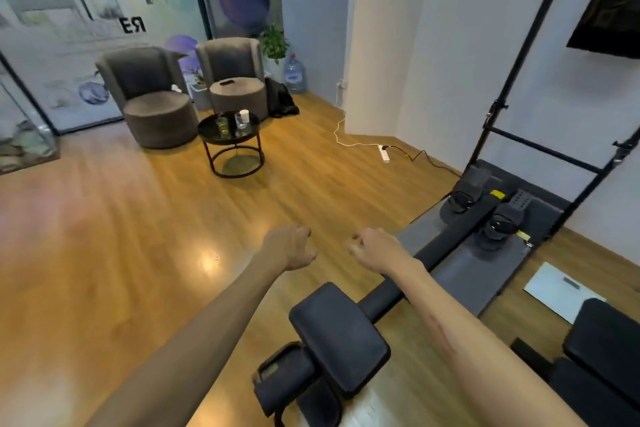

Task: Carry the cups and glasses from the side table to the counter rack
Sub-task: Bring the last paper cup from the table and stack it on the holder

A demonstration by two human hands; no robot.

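A round black side table (207,133) stands across the room in front of two grey armchairs. On it are a clear glass (239,120), a white cup (244,115) just behind that glass, and a greenish glass (221,125) to their left. Both of my arms reach forward over the wooden floor, far short of the table. My left hand (289,246) holds nothing, with its fingers curled loosely. My right hand (372,248) is also without anything in it, fingers slightly apart. No counter rack is in view.
A rowing machine (460,243) lies on the floor under my right arm, its seat (339,333) close below me. A white power strip (383,153) with cables lies by the wall corner. A water jug (295,74), a potted plant (273,40) and a black bag (282,99) stand beyond the armchairs (152,97).
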